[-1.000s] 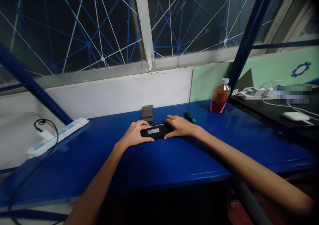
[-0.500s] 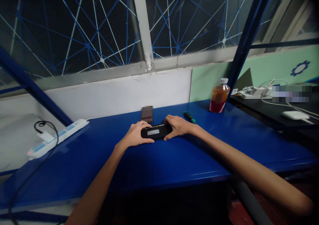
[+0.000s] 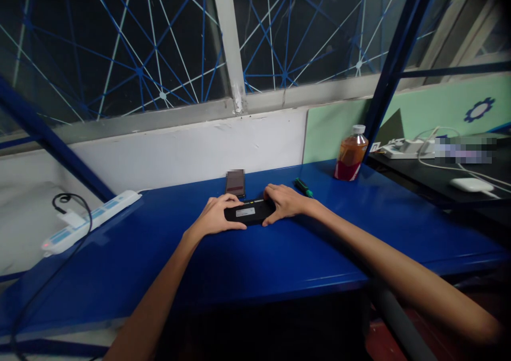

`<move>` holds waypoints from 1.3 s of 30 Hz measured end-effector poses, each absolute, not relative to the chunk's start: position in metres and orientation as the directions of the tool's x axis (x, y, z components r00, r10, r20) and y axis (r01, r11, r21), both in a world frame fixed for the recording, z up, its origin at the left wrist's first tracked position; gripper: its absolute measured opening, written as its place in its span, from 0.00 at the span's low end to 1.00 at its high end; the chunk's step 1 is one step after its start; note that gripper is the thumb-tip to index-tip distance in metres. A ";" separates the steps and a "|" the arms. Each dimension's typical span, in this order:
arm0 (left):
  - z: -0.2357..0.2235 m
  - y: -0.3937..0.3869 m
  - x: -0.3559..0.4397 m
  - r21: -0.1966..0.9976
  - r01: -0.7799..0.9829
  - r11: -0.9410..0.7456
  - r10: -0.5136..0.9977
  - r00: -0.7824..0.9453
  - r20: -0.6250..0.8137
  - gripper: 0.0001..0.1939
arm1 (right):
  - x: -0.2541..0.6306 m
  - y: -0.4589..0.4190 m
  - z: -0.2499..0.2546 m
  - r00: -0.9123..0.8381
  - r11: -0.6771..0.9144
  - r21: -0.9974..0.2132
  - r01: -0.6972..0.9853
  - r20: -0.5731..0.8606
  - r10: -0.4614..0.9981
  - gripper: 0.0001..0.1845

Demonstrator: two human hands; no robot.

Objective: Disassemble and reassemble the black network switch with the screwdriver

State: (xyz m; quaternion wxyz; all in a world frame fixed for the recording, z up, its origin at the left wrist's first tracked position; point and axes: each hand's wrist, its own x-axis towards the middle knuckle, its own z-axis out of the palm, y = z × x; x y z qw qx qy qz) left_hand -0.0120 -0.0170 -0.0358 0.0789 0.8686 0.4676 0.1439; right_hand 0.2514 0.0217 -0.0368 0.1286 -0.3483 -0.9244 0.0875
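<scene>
A black oblong device (image 3: 255, 212) with a pale label and a small yellow mark lies between my hands, at the middle of the blue table; its exact kind does not show. My left hand (image 3: 215, 213) grips its left end, fingers over the far edge and thumb along the near edge. Around the right end, my right hand (image 3: 284, 204) is closed in the same way. Just behind the device a dark phone (image 3: 235, 183) lies on the table. A green-handled screwdriver (image 3: 304, 187) rests beyond my right hand.
A bottle of amber drink (image 3: 351, 153) stands at the back right of the blue table (image 3: 255, 265). On the left lies a white power strip (image 3: 93, 221) with a black cable. Another power strip (image 3: 411, 149) and a white charger (image 3: 471, 185) sit on a black surface at right.
Almost nothing differs. Both hands keep hold of the black device in the same place, and the view has shifted very slightly.
</scene>
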 end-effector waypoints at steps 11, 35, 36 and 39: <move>-0.033 -0.019 -0.010 0.286 0.786 -0.548 0.837 0.515 0.186 0.31 | 0.251 0.019 -0.036 -0.717 0.735 -0.236 0.636 0.174 0.675 0.38; -0.038 -0.016 -0.009 0.324 0.751 -0.576 0.817 0.509 0.272 0.28 | 0.251 0.018 -0.035 -0.709 0.736 -0.221 0.640 0.199 0.677 0.36; -0.039 -0.016 -0.010 0.324 0.755 -0.571 0.820 0.503 0.272 0.28 | 0.251 0.018 -0.035 -0.711 0.740 -0.219 0.636 0.207 0.672 0.36; -0.039 -0.016 -0.010 0.318 0.761 -0.566 0.823 0.500 0.269 0.28 | 0.250 0.018 -0.036 -0.718 0.751 -0.218 0.624 0.219 0.660 0.37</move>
